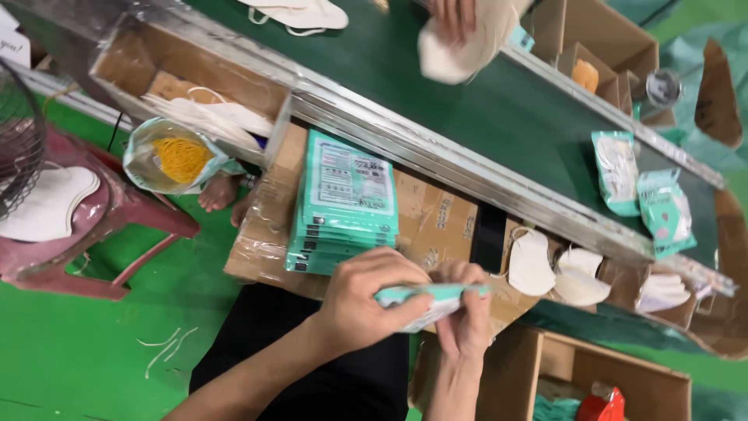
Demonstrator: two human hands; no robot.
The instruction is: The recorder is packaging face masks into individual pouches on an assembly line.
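— Hands first: what are they on?

— Both are on one teal pouch point(432, 300), held low over the person's lap. The left hand point(362, 300) is clamped over its near end, fingers curled on top; the right hand point(465, 312) pinches the other end, fingertips pressed together on the packet.

— And just beyond it?

— A stack of teal packets point(343, 204) lies on a taped cardboard box point(436, 226), just past the hands. White masks point(555, 273) sit to the right of that, beside the metal rail of the green conveyor belt point(483, 101).

— Anything on the belt?

— Two filled teal pouches point(643, 193) at the far right. Another person's hand point(453, 17) handles a white mask at the top edge. A bag of yellow bands point(175, 156) rests by a red stool point(101, 226).
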